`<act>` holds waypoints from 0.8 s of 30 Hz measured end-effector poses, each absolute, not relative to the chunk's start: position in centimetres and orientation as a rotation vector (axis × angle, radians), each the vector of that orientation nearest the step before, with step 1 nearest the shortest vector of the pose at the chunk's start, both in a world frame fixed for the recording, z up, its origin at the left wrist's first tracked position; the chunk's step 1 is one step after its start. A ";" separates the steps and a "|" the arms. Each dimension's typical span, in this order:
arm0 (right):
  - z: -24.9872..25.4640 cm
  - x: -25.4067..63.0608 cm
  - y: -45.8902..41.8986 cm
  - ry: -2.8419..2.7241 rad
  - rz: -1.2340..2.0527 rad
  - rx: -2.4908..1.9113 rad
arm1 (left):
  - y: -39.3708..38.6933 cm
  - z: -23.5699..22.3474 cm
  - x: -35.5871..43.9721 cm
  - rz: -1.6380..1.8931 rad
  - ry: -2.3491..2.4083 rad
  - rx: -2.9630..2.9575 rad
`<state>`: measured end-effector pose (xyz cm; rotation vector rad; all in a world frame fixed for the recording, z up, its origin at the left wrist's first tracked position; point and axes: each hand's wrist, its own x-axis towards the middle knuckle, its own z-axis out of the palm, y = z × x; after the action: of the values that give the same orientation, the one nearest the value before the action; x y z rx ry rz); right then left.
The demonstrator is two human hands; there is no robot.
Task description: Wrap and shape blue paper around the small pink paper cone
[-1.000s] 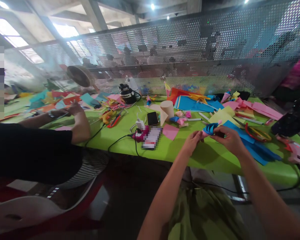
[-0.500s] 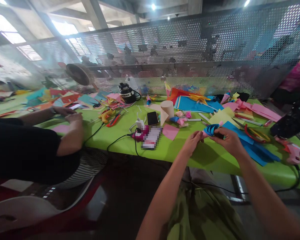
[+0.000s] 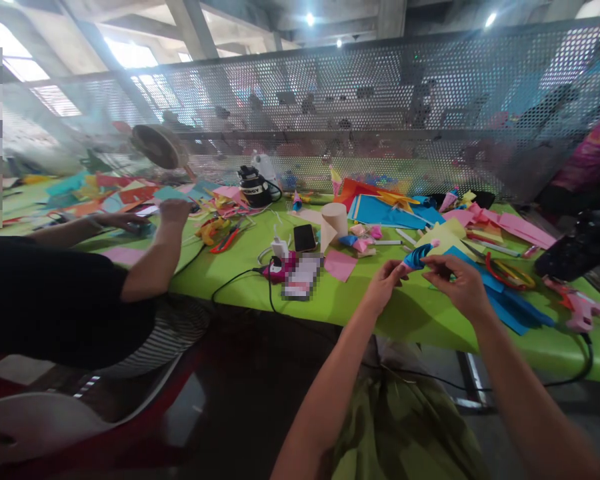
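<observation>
A small rolled paper piece (image 3: 417,257), blue with curled layers and pink at its base and tip, is held over the table's front. My left hand (image 3: 386,285) pinches its pink lower end between thumb and fingers. On the other side, my right hand (image 3: 459,285) has its fingers bent, with the fingertips at the right edge of the blue curl. Blue paper sheets (image 3: 505,297) lie under and beyond my right hand. A pair of scissors (image 3: 510,272) with red and yellow handles rests just right of it.
A pink glue gun (image 3: 577,307) with a cord lies at the right. Left of my hands are a pink paper square (image 3: 341,265), a phone (image 3: 303,277), a power strip (image 3: 279,268) and a tape roll (image 3: 334,220). A co-worker's arm (image 3: 155,257) reaches over the table at left.
My right fingers have shifted from around the blue curl to its right edge, so more of it shows. The co-worker's hands have moved apart.
</observation>
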<state>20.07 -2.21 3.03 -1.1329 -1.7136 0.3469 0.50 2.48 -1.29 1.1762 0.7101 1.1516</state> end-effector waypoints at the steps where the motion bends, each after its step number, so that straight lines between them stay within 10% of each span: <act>1: 3.1 19.8 -2.2 -1.716 0.341 -1.144 | 2.5 -1.3 0.5 1.156 0.711 1.176; 24: 4.3 18.2 -2.0 -1.779 0.310 -1.356 | 2.6 -1.4 0.5 1.136 0.677 1.166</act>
<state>18.24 -1.96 4.30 -1.3557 -1.7788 0.3102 0.51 2.63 -1.40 1.1656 0.6770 1.1356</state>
